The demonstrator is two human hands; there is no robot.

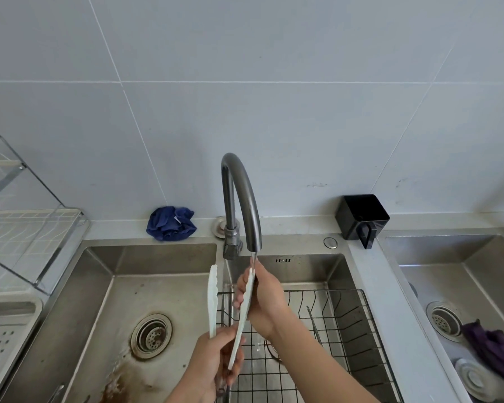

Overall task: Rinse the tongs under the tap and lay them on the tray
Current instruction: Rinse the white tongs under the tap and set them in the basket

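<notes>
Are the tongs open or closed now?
Open. The two white arms of the tongs stand apart at the top, meeting only near the left hand; the right hand holds one arm.

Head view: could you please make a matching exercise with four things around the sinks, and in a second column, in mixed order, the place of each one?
Things:
1. tongs
2. blue cloth
3. purple cloth
4. wire basket

Places:
A. in the right sink
B. on the counter, left of the tap
C. in the middle sink
D. held under the tap's spout

Right pairs: 1-D, 2-B, 3-A, 4-C.
</notes>
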